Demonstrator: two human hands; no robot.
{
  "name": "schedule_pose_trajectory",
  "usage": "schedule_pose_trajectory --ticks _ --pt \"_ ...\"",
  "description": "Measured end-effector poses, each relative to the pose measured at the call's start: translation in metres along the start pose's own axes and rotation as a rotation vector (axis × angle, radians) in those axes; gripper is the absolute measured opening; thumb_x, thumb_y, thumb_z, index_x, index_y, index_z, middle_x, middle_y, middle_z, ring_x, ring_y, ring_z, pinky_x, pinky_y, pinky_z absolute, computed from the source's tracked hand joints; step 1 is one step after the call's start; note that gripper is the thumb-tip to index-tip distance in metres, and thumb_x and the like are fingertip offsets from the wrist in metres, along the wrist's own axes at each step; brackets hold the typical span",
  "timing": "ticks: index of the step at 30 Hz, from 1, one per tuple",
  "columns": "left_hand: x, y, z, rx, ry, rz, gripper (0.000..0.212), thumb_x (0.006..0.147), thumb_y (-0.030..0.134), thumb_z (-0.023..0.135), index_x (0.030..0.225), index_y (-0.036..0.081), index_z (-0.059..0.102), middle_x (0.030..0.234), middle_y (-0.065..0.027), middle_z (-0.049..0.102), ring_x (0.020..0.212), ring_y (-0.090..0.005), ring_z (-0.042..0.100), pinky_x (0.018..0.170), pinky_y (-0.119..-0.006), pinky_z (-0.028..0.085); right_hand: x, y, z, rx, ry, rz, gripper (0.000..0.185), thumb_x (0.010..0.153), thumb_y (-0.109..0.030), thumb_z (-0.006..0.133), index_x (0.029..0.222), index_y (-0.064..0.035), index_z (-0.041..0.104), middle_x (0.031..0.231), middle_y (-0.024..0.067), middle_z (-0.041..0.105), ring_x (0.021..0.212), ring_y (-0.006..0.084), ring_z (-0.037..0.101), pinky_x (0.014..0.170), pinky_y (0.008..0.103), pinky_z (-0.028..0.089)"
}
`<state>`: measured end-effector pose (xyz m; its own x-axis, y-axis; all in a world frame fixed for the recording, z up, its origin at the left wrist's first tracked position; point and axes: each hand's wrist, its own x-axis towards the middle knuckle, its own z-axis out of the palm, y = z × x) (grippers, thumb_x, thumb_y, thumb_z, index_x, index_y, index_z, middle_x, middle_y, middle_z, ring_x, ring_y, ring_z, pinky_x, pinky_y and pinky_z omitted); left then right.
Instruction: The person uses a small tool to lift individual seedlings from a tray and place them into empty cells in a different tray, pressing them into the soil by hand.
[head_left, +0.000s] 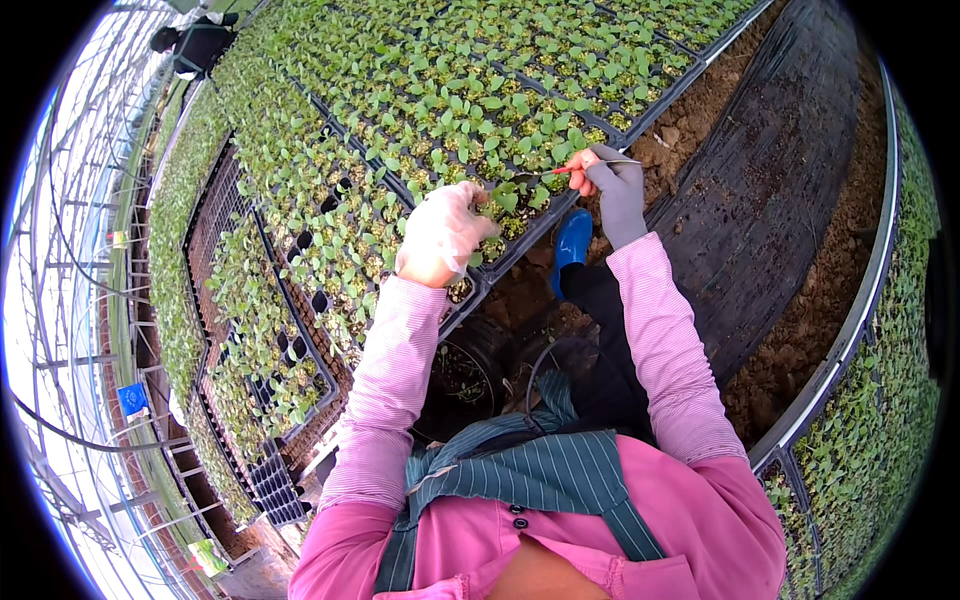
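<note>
Black plastic plug trays (487, 274) of small green seedlings (450, 112) spread before me. My left hand (442, 225), in a thin translucent glove, is over the near tray edge with its fingers beside a seedling's leaves (506, 196); whether it pinches anything cannot be told. My right hand (611, 184), in a grey glove with bare fingertips, grips a slim tool with a red section (561, 170). The tool's thin metal tip points left among the seedlings, close to my left hand.
A black bucket (461, 382) with plant scraps stands below the tray edge. Black ground sheet (780, 172) covers soil at the right, beside another seedling bench (862, 465). Empty plug trays (277, 487) lie lower left. A person (199, 45) is far off at the upper left.
</note>
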<state>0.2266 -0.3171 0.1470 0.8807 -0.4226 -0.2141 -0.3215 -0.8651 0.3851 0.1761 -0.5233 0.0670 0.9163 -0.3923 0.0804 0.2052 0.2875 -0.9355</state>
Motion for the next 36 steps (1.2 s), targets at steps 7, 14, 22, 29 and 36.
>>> schedule_pose_trajectory --ticks 7,14,22,29,36 --pt "-0.007 -0.006 0.002 -0.192 0.106 0.041 0.045 0.064 0.018 0.075 0.104 0.003 0.065 0.084 -0.0136 0.066 0.072 -0.0206 0.063 0.070 -0.029 0.050 0.002 0.006 0.003 -0.072 0.000 0.012 0.022 0.090 -0.015 0.051 0.082 0.0000 0.065 0.064 0.0012 0.059 0.054 0.0045 0.048 0.049 0.0194 0.033" --pt "0.022 0.020 0.007 0.021 0.029 0.038 0.048 0.068 0.021 0.073 0.112 0.005 0.063 0.097 -0.0158 0.067 0.086 -0.0249 0.066 0.079 -0.032 0.050 0.002 0.003 0.005 -0.014 0.035 0.041 0.022 0.089 -0.014 0.052 0.082 0.0018 0.066 0.063 0.0009 0.058 0.053 0.0045 0.044 0.051 0.0191 0.033" --pt "0.048 0.028 0.020 0.153 -0.049 -0.001 0.040 0.071 0.024 0.073 0.106 0.005 0.065 0.096 -0.0159 0.067 0.088 -0.0285 0.065 0.079 -0.035 0.050 0.001 0.002 0.006 -0.047 0.043 0.056 0.022 0.089 -0.015 0.053 0.082 0.0017 0.066 0.062 0.0005 0.057 0.052 0.0044 0.043 0.050 0.0192 0.033" --pt "0.056 0.029 0.034 0.252 0.047 -0.023 0.027 0.077 0.028 0.065 0.095 0.008 0.067 0.093 -0.0162 0.066 0.087 -0.0314 0.064 0.077 -0.038 0.050 0.000 0.012 0.005 -0.128 -0.010 -0.026 0.018 0.087 -0.014 0.056 0.082 -0.0003 0.066 0.063 -0.0005 0.058 0.055 0.0041 0.046 0.050 0.0208 0.036" --pt "0.040 0.013 0.030 0.065 0.109 0.044 0.022 0.078 0.027 0.064 0.089 0.009 0.067 0.091 -0.0152 0.066 0.085 -0.0325 0.063 0.075 -0.040 0.049 -0.008 0.013 0.004 -0.470 -0.079 -0.281 0.015 0.084 -0.013 0.060 0.082 0.0016 0.060 0.062 0.0081 0.055 0.056 0.0142 0.053 0.053 0.0272 0.040"
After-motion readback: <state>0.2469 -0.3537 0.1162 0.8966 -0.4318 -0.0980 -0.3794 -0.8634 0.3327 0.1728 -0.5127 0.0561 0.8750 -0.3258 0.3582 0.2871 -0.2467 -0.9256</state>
